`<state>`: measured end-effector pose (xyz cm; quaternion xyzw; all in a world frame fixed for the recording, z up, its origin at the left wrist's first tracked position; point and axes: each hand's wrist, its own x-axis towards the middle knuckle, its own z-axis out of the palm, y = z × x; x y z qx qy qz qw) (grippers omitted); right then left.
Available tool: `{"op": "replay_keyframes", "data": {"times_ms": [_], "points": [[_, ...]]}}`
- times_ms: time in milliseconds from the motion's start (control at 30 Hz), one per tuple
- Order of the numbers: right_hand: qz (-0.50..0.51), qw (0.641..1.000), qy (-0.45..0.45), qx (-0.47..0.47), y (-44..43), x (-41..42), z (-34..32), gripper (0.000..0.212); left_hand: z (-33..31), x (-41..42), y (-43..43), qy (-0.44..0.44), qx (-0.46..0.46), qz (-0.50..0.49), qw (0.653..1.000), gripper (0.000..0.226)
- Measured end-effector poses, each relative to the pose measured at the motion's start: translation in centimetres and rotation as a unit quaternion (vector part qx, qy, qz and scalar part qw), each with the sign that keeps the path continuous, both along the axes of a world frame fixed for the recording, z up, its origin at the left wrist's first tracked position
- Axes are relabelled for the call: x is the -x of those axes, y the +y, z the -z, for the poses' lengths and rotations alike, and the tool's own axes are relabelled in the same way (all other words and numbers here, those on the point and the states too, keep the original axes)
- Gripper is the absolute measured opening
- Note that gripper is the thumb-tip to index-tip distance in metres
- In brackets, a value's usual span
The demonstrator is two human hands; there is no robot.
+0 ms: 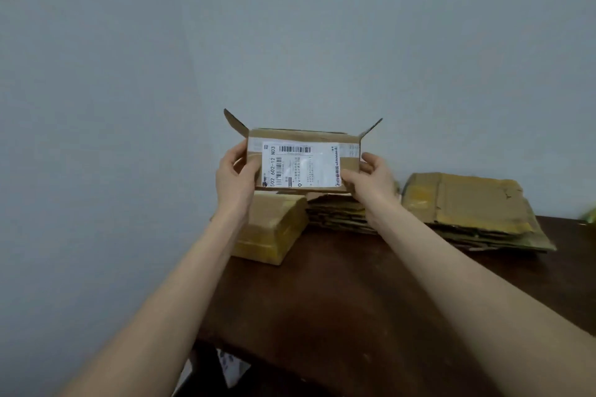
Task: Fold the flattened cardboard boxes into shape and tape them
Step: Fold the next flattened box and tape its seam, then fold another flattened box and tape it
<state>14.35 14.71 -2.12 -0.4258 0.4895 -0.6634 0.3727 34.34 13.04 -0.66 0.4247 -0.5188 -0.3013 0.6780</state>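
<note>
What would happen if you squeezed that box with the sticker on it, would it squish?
Probably a little. The box is thin cardboard with its flaps open, so nothing braces it. It looks light: the left hand and right hand hold it up by its ends. The flaps stick out stiffly, so it likely bends at creases rather than flopping.

A plain room serving as a packing corner: bare pale wall (pixel 290 26), dark wooden tabletop (pixel 354 300), 2 stacks of flattened cartons (pixel 342 213) (pixel 467 203) along its far edge.
</note>
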Motion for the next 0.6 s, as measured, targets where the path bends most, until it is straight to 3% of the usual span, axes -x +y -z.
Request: {"op": "replay_keyframes", "data": {"times_ms": [167,333,467,600], "points": [[-0.022,0.996,0.09,0.008,-5.3,-4.4,0.2,0.055,-0.3,-3.8,-3.7,-0.001,-0.007,-0.055,0.998,0.035],[-0.008,0.985,0.173,-0.021,-7.5,-7.7,4.7,0.053,4.5,-7.4,-6.8,-0.032,-0.086,-0.097,0.991,0.033],[-0.066,0.961,0.265,-0.041,-7.9,-8.4,7.1,0.068,8.1,-8.3,-7.7,-0.105,-0.148,-0.107,0.977,0.057],[-0.051,0.955,0.287,-0.047,-7.6,-7.8,6.9,0.073,8.0,-6.4,-6.5,-0.147,-0.16,-0.181,0.959,0.06]]}}
